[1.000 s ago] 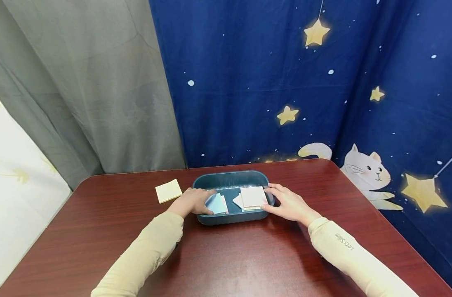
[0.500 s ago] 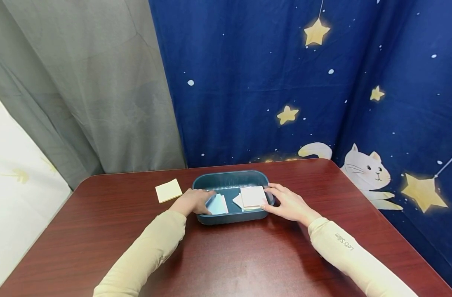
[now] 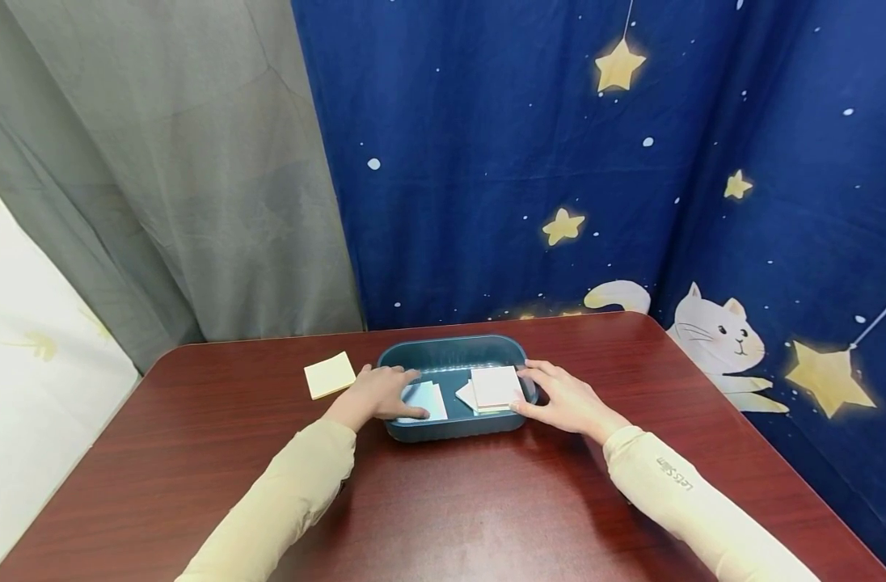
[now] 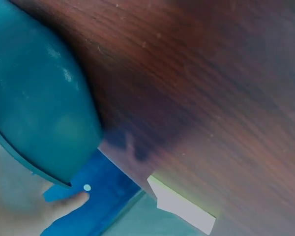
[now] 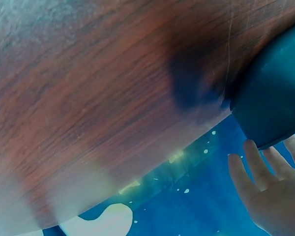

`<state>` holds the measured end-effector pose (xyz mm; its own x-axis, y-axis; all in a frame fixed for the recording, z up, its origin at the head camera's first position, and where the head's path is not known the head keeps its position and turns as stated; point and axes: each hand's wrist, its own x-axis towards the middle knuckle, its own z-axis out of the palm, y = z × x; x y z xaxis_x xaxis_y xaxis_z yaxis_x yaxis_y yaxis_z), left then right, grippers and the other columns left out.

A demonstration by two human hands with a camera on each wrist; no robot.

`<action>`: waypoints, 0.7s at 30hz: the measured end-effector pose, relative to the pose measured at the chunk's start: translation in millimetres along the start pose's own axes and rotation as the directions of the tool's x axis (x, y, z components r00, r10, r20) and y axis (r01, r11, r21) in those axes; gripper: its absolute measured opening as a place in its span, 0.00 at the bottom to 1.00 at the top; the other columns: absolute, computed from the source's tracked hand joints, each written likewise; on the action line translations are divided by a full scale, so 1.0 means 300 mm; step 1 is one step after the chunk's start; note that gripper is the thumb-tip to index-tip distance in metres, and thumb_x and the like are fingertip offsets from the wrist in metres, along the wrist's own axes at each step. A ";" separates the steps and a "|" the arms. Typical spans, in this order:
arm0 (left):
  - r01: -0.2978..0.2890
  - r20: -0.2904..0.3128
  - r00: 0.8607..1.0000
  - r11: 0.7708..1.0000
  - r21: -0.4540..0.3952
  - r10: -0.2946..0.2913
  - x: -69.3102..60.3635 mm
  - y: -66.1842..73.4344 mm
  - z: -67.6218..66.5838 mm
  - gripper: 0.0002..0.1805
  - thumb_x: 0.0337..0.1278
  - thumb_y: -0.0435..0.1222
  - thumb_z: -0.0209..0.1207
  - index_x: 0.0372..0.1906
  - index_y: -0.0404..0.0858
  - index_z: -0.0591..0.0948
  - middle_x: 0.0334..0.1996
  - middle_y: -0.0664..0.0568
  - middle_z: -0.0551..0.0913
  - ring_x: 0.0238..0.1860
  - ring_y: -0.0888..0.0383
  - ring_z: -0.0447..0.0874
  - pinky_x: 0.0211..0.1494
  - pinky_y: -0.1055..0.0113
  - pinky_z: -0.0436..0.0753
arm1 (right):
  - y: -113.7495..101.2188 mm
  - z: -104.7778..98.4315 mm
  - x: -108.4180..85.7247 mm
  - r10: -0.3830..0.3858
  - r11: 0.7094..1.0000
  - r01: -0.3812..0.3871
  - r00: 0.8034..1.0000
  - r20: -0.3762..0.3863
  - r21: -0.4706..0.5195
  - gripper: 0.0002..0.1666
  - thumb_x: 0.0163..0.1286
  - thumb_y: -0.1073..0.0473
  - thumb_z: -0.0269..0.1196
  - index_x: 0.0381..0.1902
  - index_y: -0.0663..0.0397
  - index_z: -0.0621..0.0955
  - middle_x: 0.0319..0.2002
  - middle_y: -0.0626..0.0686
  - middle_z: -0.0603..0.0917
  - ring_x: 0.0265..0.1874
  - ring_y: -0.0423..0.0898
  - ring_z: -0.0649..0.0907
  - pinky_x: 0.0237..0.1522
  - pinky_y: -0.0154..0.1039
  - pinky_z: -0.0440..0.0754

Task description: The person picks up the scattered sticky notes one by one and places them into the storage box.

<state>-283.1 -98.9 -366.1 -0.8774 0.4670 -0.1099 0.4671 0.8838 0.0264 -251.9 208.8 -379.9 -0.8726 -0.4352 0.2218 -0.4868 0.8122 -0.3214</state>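
A dark teal oblong box (image 3: 452,343) stands on the table with sticky notes inside. At its left end my left hand (image 3: 373,396) reaches over the rim, thumb and fingers spread above light blue sticky notes (image 3: 432,401). Whether it touches them is hidden. In the left wrist view, the left hand (image 4: 19,211) shows beyond the box wall (image 4: 44,98), one finger extended. My right hand (image 3: 565,400) rests at the right end, fingers and thumb apart at the rim, beside a white sticky note pad (image 3: 496,386). In the right wrist view its fingers (image 5: 258,164) are fairly straight.
A pale yellow sticky note pad (image 3: 330,375) lies on the table left of the box. The dark red wooden table (image 3: 457,501) extends towards me. Behind it hang a grey curtain (image 3: 217,178) and a blue star-patterned curtain (image 3: 487,162).
My left thumb has swung a little to the right over the light blue notes, and the hand has opened wider. The right hand and the box have stayed in place.
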 end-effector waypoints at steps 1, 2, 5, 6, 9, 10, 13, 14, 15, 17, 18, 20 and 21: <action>-0.012 -0.038 0.999 1.000 0.005 0.012 -0.005 -0.003 0.000 0.42 0.39 0.65 0.53 0.59 0.44 0.70 0.53 0.47 0.72 0.53 0.50 0.69 0.53 0.46 0.61 | -0.001 -0.001 0.000 -0.001 1.000 0.001 1.000 0.005 -0.001 0.40 0.53 0.31 0.55 0.55 0.52 0.73 0.58 0.53 0.68 0.55 0.52 0.68 0.47 0.55 0.68; -0.028 -0.083 0.996 1.000 0.011 0.028 -0.010 -0.006 -0.001 0.41 0.41 0.65 0.52 0.58 0.44 0.70 0.52 0.47 0.73 0.52 0.50 0.70 0.52 0.46 0.62 | -0.001 -0.002 0.001 0.001 1.000 -0.001 1.000 0.009 -0.003 0.41 0.53 0.31 0.55 0.56 0.52 0.73 0.58 0.53 0.67 0.55 0.51 0.67 0.47 0.55 0.68; -0.069 -0.236 0.969 0.998 0.014 0.070 -0.026 -0.021 -0.001 0.36 0.46 0.62 0.51 0.56 0.43 0.72 0.50 0.47 0.74 0.50 0.50 0.71 0.50 0.49 0.64 | 0.000 -0.002 0.004 0.000 1.000 0.001 1.000 0.013 -0.008 0.41 0.53 0.30 0.55 0.56 0.52 0.73 0.58 0.53 0.67 0.55 0.51 0.67 0.47 0.54 0.68; -0.076 -0.286 0.955 0.997 0.010 0.076 -0.031 -0.028 0.000 0.34 0.48 0.60 0.51 0.55 0.43 0.73 0.50 0.48 0.75 0.50 0.51 0.71 0.50 0.50 0.65 | 0.001 -0.003 0.005 -0.004 1.000 0.004 1.000 0.011 -0.008 0.41 0.53 0.30 0.55 0.56 0.52 0.73 0.58 0.53 0.68 0.55 0.51 0.67 0.47 0.54 0.68; -0.092 -0.416 0.906 0.996 -0.021 0.075 -0.051 -0.057 0.004 0.29 0.51 0.55 0.53 0.53 0.41 0.74 0.48 0.48 0.76 0.48 0.51 0.71 0.50 0.51 0.66 | 0.001 -0.006 0.007 -0.014 1.000 0.014 1.000 0.010 -0.010 0.41 0.53 0.31 0.55 0.55 0.52 0.73 0.57 0.53 0.68 0.55 0.52 0.68 0.47 0.54 0.68; -0.094 -0.451 0.890 0.995 -0.029 0.071 -0.057 -0.069 0.006 0.27 0.51 0.53 0.54 0.53 0.41 0.75 0.47 0.48 0.76 0.47 0.51 0.72 0.49 0.51 0.66 | 0.001 -0.006 0.008 -0.018 1.000 0.018 1.000 0.008 -0.011 0.41 0.53 0.31 0.55 0.55 0.53 0.73 0.57 0.54 0.68 0.55 0.52 0.68 0.47 0.54 0.69; -0.090 -0.512 0.857 0.995 -0.043 0.056 -0.085 -0.109 0.013 0.26 0.51 0.49 0.56 0.52 0.39 0.75 0.46 0.47 0.76 0.46 0.50 0.72 0.47 0.50 0.67 | -0.001 -0.008 0.008 -0.021 1.000 0.022 1.000 0.009 -0.018 0.41 0.52 0.30 0.55 0.55 0.52 0.73 0.57 0.54 0.68 0.54 0.52 0.68 0.47 0.54 0.69; -0.086 -0.520 0.853 0.995 -0.047 0.049 -0.094 -0.124 0.017 0.26 0.51 0.49 0.56 0.53 0.39 0.74 0.46 0.47 0.76 0.46 0.49 0.72 0.47 0.50 0.67 | -0.001 -0.007 0.008 -0.023 1.000 0.023 1.000 0.009 -0.021 0.41 0.52 0.30 0.55 0.55 0.53 0.73 0.57 0.54 0.68 0.54 0.52 0.68 0.46 0.54 0.69; -0.078 -0.526 0.849 0.996 -0.051 0.039 -0.105 -0.136 0.020 0.26 0.50 0.48 0.57 0.53 0.38 0.74 0.46 0.47 0.76 0.46 0.49 0.72 0.47 0.49 0.67 | -0.001 -0.007 0.008 -0.020 1.000 0.020 1.000 0.008 -0.023 0.41 0.52 0.30 0.55 0.55 0.52 0.73 0.57 0.54 0.69 0.54 0.52 0.68 0.47 0.54 0.69; -0.058 -0.526 0.850 0.996 -0.067 0.014 -0.125 -0.160 0.027 0.26 0.50 0.48 0.58 0.53 0.38 0.74 0.46 0.46 0.76 0.46 0.48 0.72 0.47 0.49 0.67 | -0.003 -0.008 0.006 -0.016 1.000 0.016 1.000 0.010 -0.025 0.41 0.52 0.30 0.55 0.55 0.52 0.74 0.57 0.53 0.69 0.54 0.51 0.68 0.46 0.54 0.69; -0.042 -0.521 0.854 0.996 -0.075 -0.003 -0.135 -0.173 0.031 0.26 0.50 0.48 0.58 0.53 0.39 0.73 0.46 0.46 0.76 0.47 0.48 0.72 0.47 0.49 0.67 | -0.004 -0.009 0.005 -0.017 1.000 0.017 1.000 0.010 -0.026 0.41 0.53 0.31 0.55 0.55 0.53 0.73 0.57 0.53 0.69 0.54 0.52 0.68 0.46 0.54 0.69; -0.012 -0.512 0.858 0.996 -0.092 -0.037 -0.154 -0.195 0.037 0.27 0.49 0.48 0.58 0.54 0.38 0.73 0.47 0.44 0.75 0.48 0.47 0.71 0.48 0.48 0.66 | -0.007 -0.010 0.004 -0.016 1.000 0.016 1.000 0.009 -0.023 0.40 0.53 0.31 0.55 0.55 0.53 0.74 0.57 0.54 0.69 0.54 0.52 0.68 0.46 0.54 0.69; 0.003 -0.508 0.860 0.995 -0.097 -0.052 -0.162 -0.206 0.041 0.28 0.49 0.48 0.58 0.54 0.38 0.72 0.48 0.44 0.75 0.48 0.46 0.71 0.48 0.48 0.66 | -0.008 -0.011 0.003 -0.013 1.000 0.013 1.000 0.009 -0.021 0.40 0.53 0.31 0.56 0.55 0.53 0.74 0.57 0.54 0.69 0.54 0.51 0.68 0.46 0.54 0.69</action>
<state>-267.9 -176.6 -374.6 -0.8344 0.3697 0.4086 0.4515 0.8839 0.1223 -251.5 207.7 -375.7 -0.8666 -0.4489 0.2177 -0.4971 0.8147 -0.2987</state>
